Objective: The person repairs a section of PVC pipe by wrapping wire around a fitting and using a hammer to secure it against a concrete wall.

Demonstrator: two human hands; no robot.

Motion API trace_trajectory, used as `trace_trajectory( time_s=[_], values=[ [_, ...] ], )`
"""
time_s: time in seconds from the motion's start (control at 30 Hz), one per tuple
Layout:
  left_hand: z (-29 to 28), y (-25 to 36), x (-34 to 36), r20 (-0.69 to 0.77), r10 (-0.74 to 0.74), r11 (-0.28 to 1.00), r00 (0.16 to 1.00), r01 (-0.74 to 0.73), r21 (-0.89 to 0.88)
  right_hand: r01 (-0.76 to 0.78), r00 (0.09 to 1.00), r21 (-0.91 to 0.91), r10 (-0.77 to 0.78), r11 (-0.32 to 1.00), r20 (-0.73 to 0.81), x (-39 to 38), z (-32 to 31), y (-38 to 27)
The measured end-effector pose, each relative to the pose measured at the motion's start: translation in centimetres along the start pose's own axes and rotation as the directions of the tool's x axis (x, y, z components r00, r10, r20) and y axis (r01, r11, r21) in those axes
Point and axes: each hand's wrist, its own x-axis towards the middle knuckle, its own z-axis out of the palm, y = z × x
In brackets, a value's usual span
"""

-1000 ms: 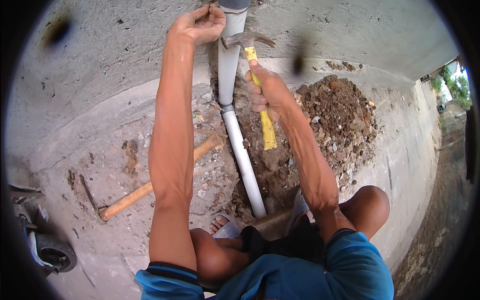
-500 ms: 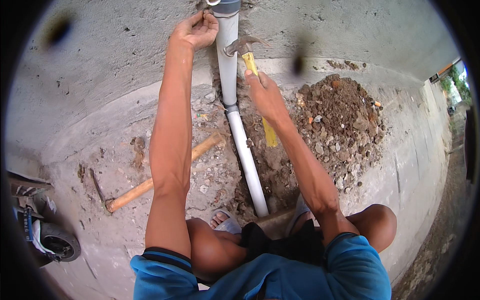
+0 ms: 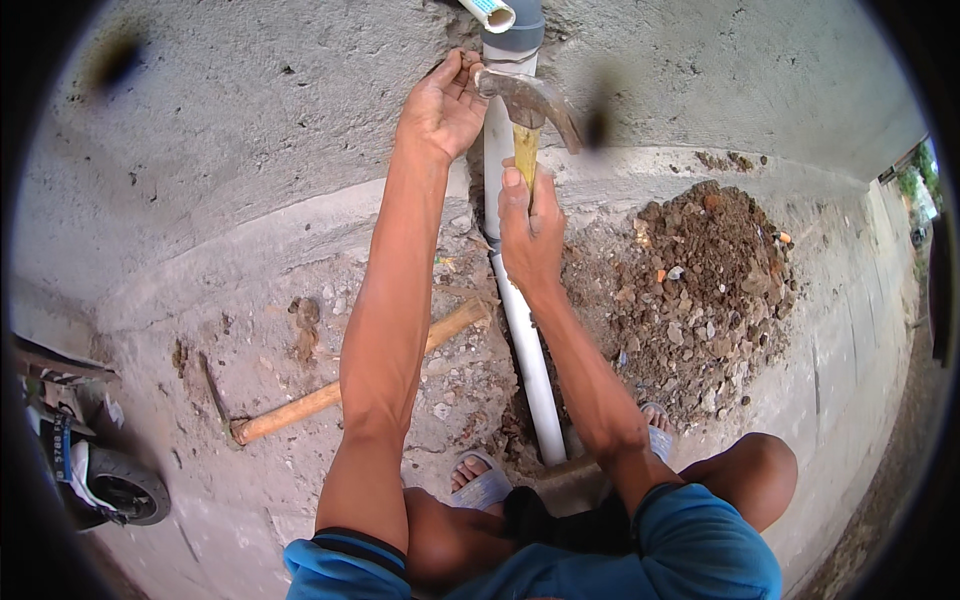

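My left hand (image 3: 445, 112) is raised against the wall, its fingers pinched together left of the upright pipe (image 3: 496, 165). What the fingertips hold is too small to make out. My right hand (image 3: 532, 225) grips a claw hammer (image 3: 527, 140) by its yellow handle. The hammer's steel head lies in front of the pipe, its striking face right beside my left fingertips and its claw toward the right. Above the hands, the pipe enters a dark grey collar (image 3: 514, 38). Lower down it joins a white pipe (image 3: 530, 360) that runs through a trench toward my feet.
A short white pipe end (image 3: 490, 12) juts out near the collar. On the left lies a wooden-handled digging tool (image 3: 290, 412). A heap of soil and rubble (image 3: 705, 290) stands right of the trench. A motorcycle wheel (image 3: 125, 488) shows at far left.
The hammer head has come up to my left fingertips, turned with its claw to the right. The view has shifted, so the scene sits further right and lower.
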Motion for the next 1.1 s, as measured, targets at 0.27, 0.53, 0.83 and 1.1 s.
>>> trace_trajectory(
  time_s=[0.27, 0.53, 0.83, 1.1],
  values=[
    [-0.8, -0.5, 0.0, 0.14, 0.018, 0.999, 0.99, -0.011, -0.052, 0.074, 0.995, 0.111, -0.066, 0.991, -0.077, -0.2, 1.6, 2.0],
    [-1.4, -1.1, -0.4, 0.178, 0.076, 0.996, 0.981, -0.068, -0.051, 0.027, 0.996, 0.072, -0.021, 0.997, -0.091, -1.1, 1.8, 1.5],
    [-0.9, -1.0, 0.1, 0.159, 0.083, 0.997, 0.984, -0.08, -0.022, 0.024, 0.996, 0.095, -0.016, 0.995, -0.082, -1.4, 0.4, 0.7],
    [-0.6, -0.1, 0.3, 0.103, 0.016, 0.999, 0.995, -0.012, -0.034, 0.055, 0.985, 0.158, -0.027, 0.986, -0.171, -0.1, 2.2, 0.0]
  ],
)
